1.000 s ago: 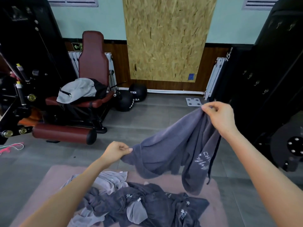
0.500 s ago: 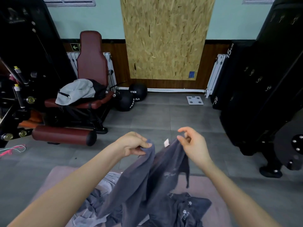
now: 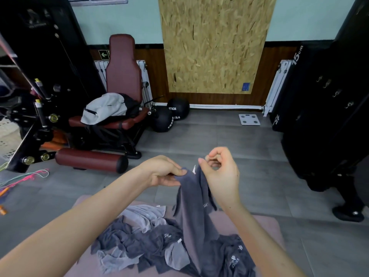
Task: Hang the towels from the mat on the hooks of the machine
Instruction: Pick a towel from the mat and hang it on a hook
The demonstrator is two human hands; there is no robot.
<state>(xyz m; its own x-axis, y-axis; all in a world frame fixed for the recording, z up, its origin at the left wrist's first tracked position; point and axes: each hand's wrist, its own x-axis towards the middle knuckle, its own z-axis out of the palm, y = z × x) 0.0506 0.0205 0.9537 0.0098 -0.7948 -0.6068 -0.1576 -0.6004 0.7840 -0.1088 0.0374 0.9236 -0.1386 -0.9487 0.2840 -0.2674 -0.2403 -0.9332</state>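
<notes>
A dark grey towel (image 3: pixel 191 212) hangs from my two hands above the pink mat (image 3: pixel 267 226). My left hand (image 3: pixel 163 172) pinches its top edge between thumb and fingers. My right hand (image 3: pixel 221 174) is right beside it, fingers curled, thumb against the same edge near a white tag. The towel's lower end trails into a heap of dark and light grey towels (image 3: pixel 147 238) on the mat. Small metal hooks (image 3: pixel 337 93) sit in a slanted row on the black machine (image 3: pixel 319 136) at the right, well beyond my hands.
A maroon padded seat machine (image 3: pixel 121 76) with a grey bag (image 3: pixel 103 107) stands at the left. Two black medicine balls (image 3: pixel 169 116) and a white scale (image 3: pixel 249 119) lie by the far wall. Coloured cords (image 3: pixel 26 176) lie on the left floor. The machine's black foot (image 3: pixel 348 213) juts out at right.
My hands, spread wide with the towel stretched between them, have come together in front of me. The towel now hangs bunched and narrow. My right hand dropped from near the machine.
</notes>
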